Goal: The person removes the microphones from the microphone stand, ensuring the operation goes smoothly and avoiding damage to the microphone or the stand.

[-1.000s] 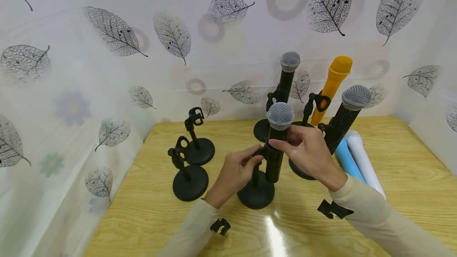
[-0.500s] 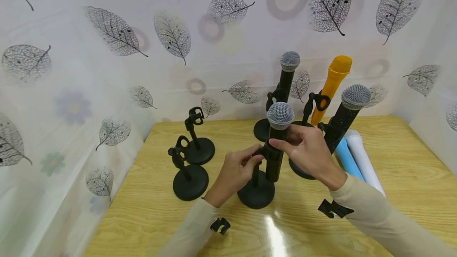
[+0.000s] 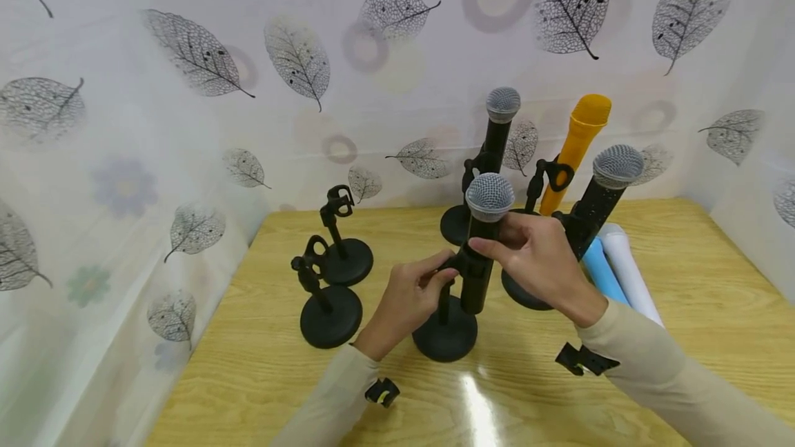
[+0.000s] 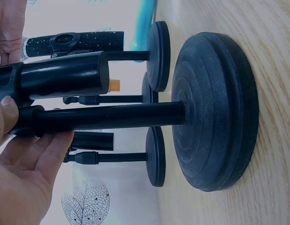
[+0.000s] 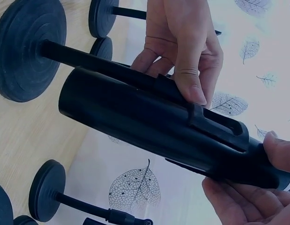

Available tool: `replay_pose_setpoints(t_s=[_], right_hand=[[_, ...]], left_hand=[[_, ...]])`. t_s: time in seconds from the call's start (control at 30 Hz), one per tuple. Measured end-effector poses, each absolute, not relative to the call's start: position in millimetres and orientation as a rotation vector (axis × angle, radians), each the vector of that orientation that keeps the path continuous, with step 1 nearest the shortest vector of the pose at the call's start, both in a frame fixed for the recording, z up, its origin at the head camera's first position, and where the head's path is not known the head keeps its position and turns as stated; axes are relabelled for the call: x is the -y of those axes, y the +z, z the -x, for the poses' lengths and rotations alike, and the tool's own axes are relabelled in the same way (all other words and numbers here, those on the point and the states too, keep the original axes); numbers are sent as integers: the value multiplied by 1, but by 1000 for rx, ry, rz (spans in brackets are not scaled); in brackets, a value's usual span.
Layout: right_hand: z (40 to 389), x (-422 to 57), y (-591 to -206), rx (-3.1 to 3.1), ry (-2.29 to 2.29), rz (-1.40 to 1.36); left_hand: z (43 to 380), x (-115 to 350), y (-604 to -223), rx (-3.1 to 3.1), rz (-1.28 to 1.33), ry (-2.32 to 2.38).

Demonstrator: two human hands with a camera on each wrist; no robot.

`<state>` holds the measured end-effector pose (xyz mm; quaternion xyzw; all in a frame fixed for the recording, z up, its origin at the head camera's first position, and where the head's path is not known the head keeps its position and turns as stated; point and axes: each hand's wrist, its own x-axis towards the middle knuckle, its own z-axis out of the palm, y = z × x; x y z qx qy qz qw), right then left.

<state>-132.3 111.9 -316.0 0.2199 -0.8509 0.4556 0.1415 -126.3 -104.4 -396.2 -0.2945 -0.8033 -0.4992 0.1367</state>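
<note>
A black microphone with a silver mesh head sits tilted in the clip of a black desk stand. My left hand pinches the stand just under its clip, thumb on the near side in the head view. Higher up, my right hand grips the microphone's body below the mesh head between thumb and fingers. The right wrist view shows the clip wrapped around the microphone's body. In the left wrist view, the stand's round base rests on the table, and the microphone's lower end sticks out beside the pole.
Two stands with bare clips, one nearer and one farther, are at the left. Behind and right are a black microphone, an orange microphone and a speckled black microphone on stands. Blue and white tubular objects lie on the right.
Very little differs. The microphone and right hand have edged slightly upward in the head view; both hands keep their grips, and the left hand stays at the stand's clip.
</note>
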Motion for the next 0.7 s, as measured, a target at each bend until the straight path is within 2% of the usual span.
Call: replay_pose_setpoints(t_s=[0.7], right_hand=[[135,-113,-306,2442,1247,-668]], left_hand=[[125,104,-395,2317,843,-1474]])
